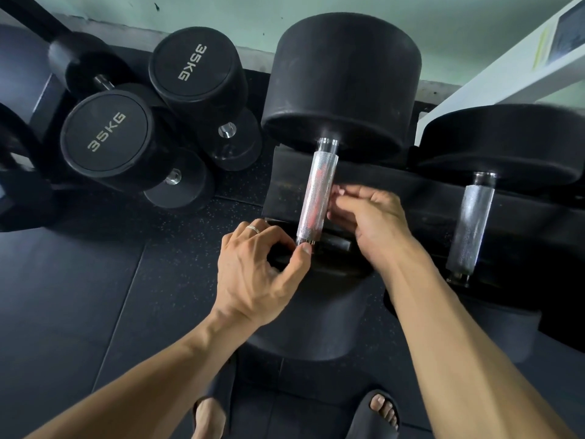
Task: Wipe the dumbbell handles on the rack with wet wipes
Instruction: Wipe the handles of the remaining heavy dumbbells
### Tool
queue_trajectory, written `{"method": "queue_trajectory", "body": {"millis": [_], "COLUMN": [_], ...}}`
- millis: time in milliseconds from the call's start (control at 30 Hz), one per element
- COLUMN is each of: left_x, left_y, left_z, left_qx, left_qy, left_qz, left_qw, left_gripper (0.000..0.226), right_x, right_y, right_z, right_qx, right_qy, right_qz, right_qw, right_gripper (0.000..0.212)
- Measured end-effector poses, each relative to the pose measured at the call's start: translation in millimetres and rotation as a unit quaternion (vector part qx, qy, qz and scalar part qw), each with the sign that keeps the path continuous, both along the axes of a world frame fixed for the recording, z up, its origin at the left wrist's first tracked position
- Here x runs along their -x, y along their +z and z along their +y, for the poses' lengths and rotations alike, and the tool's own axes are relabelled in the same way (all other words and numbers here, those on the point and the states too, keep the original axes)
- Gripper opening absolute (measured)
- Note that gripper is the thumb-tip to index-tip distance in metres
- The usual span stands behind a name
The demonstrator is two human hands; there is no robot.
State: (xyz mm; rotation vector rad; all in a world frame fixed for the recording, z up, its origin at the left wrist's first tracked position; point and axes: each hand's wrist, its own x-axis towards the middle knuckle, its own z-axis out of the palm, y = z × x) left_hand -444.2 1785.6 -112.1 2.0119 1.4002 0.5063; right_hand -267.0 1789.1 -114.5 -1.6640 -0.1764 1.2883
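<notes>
The floor [95,296] is dark speckled rubber matting in tiles, meeting a pale green wall [221,14] with a grey skirting. Two black dumbbells [110,134] standing on end beside the rack [395,191] each read "35KG" in pale lettering. On the rack lies a large dumbbell with a knurled steel handle [318,198]. The left hand [256,274] pinches the handle's near collar between thumb and curled fingers. The right hand [370,220] has its fingers curled against the handle's right side, perhaps around a wipe, though that is hidden. A second handle [473,223] lies to the right.
</notes>
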Motion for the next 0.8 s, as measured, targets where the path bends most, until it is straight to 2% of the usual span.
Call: {"method": "queue_trajectory", "body": {"millis": [67,200,267,367,433,500,567,633,700,767,800], "left_x": [0,0,0,0,0,0,-1,-1,0,0,0], "left_y": [1,-1,0,1,2,3,3,2,2,2,2], "left_z": [0,0,1,1,1,1,1,1,1,1,1], "left_qx": [-0.001,-0.007,-0.005,0.000,0.003,0.003,0.004,0.005,0.005,0.005,0.004], "left_qy": [-0.001,-0.002,-0.002,-0.001,0.001,0.002,0.000,0.000,-0.001,-0.002,-0.001], "left_qz": [0.000,-0.002,-0.003,0.005,0.008,0.008,0.002,0.002,0.006,0.011,0.013], "left_qw": [1.000,1.000,1.000,1.000,1.000,1.000,1.000,1.000,1.000,1.000,1.000], "left_gripper": [0.044,0.041,0.042,0.041,0.040,0.039,0.038,0.039,0.040,0.040,0.041], "right_x": [-3,-11,-8,-4,-6,-12,-16,-13,-12,-10,-11], "right_y": [4,-1,-9,-11,-4,-1,-5,-11,-14,-6,-6], "right_z": [0,42,41,1,-14,-2,18,24,5,-15,-15], "right_qx": [0.011,-0.031,-0.021,0.016,0.027,0.023,0.015,0.016,0.054,0.102,0.108], "right_qy": [0.026,-0.143,-0.147,0.001,0.114,0.100,0.017,-0.007,0.100,0.265,0.278], "right_qz": [-0.019,0.040,0.051,0.003,-0.043,-0.066,-0.029,-0.009,-0.064,-0.139,-0.150], "right_qw": [0.999,0.988,0.988,1.000,0.992,0.992,0.999,1.000,0.991,0.949,0.943], "right_gripper": [0.026,0.023,0.024,0.026,0.021,0.018,0.018,0.021,0.025,0.020,0.019]}}
